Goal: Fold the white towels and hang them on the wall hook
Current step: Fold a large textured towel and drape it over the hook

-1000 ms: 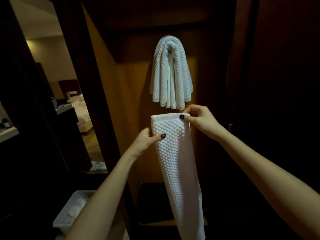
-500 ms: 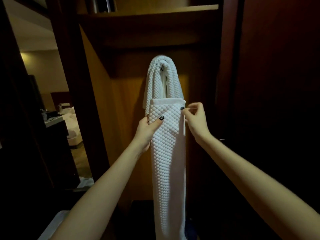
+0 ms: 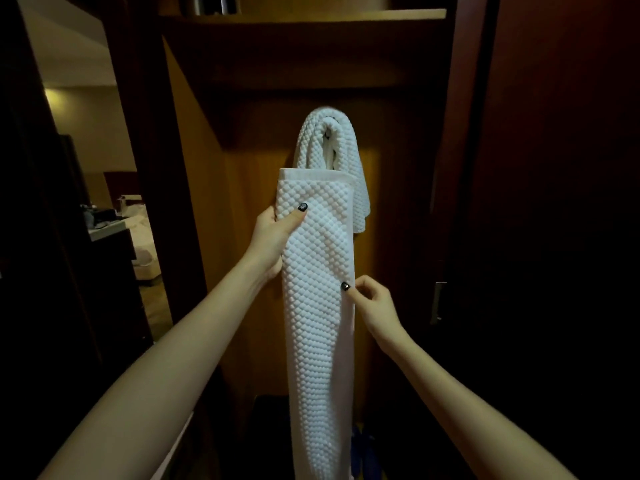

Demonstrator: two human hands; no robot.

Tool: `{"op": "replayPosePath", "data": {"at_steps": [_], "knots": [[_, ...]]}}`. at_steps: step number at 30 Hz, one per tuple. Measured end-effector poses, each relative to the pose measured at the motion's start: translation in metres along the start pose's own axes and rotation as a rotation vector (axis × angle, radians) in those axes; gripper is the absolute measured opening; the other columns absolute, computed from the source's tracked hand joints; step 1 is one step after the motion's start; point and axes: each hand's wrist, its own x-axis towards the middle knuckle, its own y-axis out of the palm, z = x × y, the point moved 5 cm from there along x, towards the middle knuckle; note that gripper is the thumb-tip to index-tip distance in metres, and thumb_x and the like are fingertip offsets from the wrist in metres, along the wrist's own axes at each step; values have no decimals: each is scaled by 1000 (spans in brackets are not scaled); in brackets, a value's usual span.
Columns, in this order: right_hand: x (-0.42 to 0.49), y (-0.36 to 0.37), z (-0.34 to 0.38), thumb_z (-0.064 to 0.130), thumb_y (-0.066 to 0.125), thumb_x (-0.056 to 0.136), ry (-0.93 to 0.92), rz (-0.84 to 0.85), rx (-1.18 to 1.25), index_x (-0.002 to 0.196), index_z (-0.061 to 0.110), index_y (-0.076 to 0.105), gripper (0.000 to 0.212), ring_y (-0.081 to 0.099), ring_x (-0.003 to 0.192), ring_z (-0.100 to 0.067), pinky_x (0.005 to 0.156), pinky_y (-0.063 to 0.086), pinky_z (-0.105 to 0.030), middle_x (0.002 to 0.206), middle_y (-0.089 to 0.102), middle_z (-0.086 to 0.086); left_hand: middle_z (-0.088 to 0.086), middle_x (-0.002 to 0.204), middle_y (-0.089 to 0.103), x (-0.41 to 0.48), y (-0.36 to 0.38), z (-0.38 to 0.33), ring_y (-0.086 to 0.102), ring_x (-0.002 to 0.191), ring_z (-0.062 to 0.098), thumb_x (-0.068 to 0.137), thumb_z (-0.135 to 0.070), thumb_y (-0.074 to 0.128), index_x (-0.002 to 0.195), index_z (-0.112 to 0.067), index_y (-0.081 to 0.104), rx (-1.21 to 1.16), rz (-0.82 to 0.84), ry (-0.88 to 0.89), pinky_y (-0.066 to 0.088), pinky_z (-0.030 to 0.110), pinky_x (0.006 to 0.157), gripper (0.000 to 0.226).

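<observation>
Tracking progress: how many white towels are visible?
2. The hung towel is draped above; the long towel, in front, is held by the left hand and right hand. Others may be hidden.

White towels: 2. The hung towel (image 3: pixel 325 133) is taken as landmark; the held towel (image 3: pixel 317 323) hangs in front of and below it, covering its lower left part. Hands: 2. The left hand (image 3: pixel 273 237) is below-left of the hung towel and the right hand (image 3: pixel 372 303) lower still, below-right, each on the held towel. Dark-painted nails showing: 2, 1 per hand. Wooden shelf (image 3: pixel 311 15): 1, above. Metal handle (image 3: pixel 437 303): 1, well right and below.
</observation>
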Motion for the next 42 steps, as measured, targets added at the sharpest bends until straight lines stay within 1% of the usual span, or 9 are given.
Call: {"op": "replayPosePath", "data": {"at_steps": [10,14,16,18,21,26,31,35,42], "knots": [[-9,0,23,12,58,95,-149,-96,-44,70,10,47,26,40,60,-1,57,35,-15,65,45,3,10,104,69,3,-12,-10,72,86,20,90,-13,65,109,-8,58,-13,-59,13,58,32,66,21],[-9,0,19,10,64,91,-48,-81,107,88,6,54,12,46,63,-1,63,41,-12,67,48,4,11,104,69,3,-8,-15,72,85,20,90,-14,65,115,-4,56,-11,-41,12,57,31,64,29],[-9,1,16,13,67,89,20,-13,188,97,7,61,12,58,73,-5,70,46,-17,75,60,2,12,106,68,5,-9,-19,71,88,21,90,-14,65,121,-2,54,-13,-34,9,58,32,65,35],[-8,3,15,17,67,89,11,31,152,93,10,69,8,65,88,-12,78,49,-22,92,69,-3,13,107,68,7,-11,-23,70,90,22,90,-14,64,125,-1,52,-11,-11,-2,58,33,68,39],[-7,5,19,23,66,90,-25,52,102,83,22,69,7,58,111,-15,93,45,-25,117,63,-4,15,110,67,9,-12,-26,69,92,24,90,-14,63,130,3,50,-20,26,-35,59,36,71,45],[-11,20,29,19,55,96,-16,173,168,84,20,59,13,60,90,-6,84,47,-25,85,64,14,18,116,65,11,-24,-29,69,97,27,87,-17,67,133,4,47,-32,7,-44,59,38,73,54],[-16,30,36,14,56,96,-68,194,194,91,6,59,9,61,89,-9,81,51,-22,93,64,-2,13,111,67,13,-36,-27,70,92,22,92,-13,59,127,0,53,-59,-8,-62,58,35,69,38],[-19,35,34,11,65,90,-59,195,231,93,-6,58,19,62,89,-20,83,53,-37,96,64,-19,11,107,68,14,-45,-23,71,89,20,93,-11,57,123,-3,55,-62,-15,-76,58,34,67,31],[-19,40,34,10,73,83,10,161,248,70,6,56,22,56,78,-22,72,46,-33,79,58,-13,9,109,69,14,-61,-11,71,91,20,94,-14,58,122,-8,57,-9,-50,-104,58,32,68,29]]}}
